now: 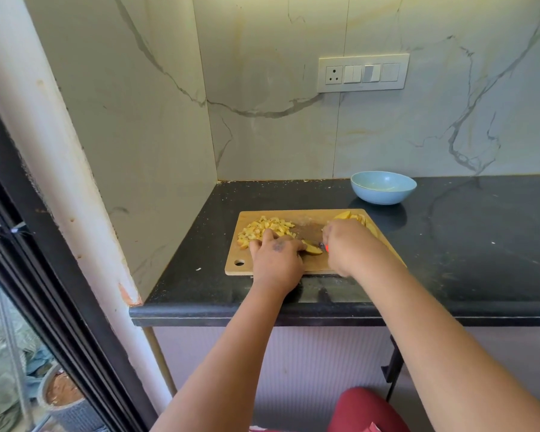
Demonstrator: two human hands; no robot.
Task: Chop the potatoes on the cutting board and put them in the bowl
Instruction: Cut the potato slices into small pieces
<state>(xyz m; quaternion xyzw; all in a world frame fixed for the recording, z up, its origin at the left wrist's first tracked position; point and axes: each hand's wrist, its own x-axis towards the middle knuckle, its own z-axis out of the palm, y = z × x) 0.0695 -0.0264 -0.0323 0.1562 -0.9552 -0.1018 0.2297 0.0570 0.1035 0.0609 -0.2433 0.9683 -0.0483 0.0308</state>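
You are mid-chop: left hand (276, 257) pinning a potato piece (312, 247) on the cutting board (320, 265), right hand (345, 244) gripping the knife. Diced pile (262, 229) is waiting board-left; bowl (383, 187) is sitting behind on the table. Next: steady downward slices.

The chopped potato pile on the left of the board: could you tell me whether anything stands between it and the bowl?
Yes: both hands, left and right, work mid-board between the pile and the bowl.
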